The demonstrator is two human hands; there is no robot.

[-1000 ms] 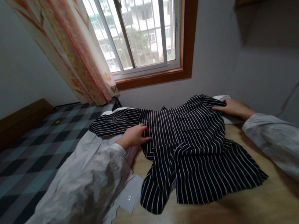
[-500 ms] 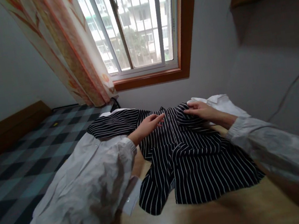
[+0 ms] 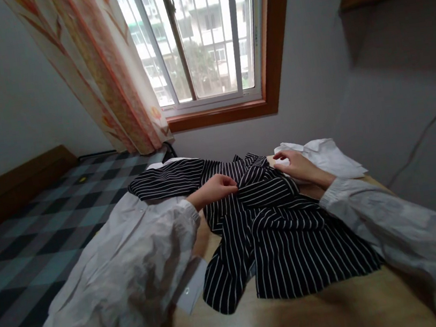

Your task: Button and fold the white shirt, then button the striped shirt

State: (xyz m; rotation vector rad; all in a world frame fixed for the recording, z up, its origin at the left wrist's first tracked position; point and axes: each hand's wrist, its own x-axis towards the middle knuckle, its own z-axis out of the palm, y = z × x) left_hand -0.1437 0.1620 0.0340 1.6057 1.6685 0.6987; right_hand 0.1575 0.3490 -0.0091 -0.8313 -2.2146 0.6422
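A black shirt with white stripes [image 3: 311,250] lies spread on the wooden table, its left-side sleeve stretched out towards the bed. The other sleeve [image 3: 268,191] is folded inward across the body. My left hand [image 3: 219,186] is closed in a pinch at the middle of the shirt, its fingertips at the edge of the folded sleeve. To the right, my right hand [image 3: 299,167] hovers just off the folded side with thumb and fingers apart, holding nothing.
White cloth [image 3: 331,158] lies at the table's back right. Another white garment [image 3: 117,226] sits along the left edge, partly behind my sleeve. A bed with checked bedding [image 3: 21,261] adjoins the wooden table [image 3: 305,319] on the left. A curtain [image 3: 110,92] hangs beside the window.
The right sleeve of the striped shirt has come over leftward onto its body. My right hand has let go of the cloth, and my left fingers have closed at the sleeve.
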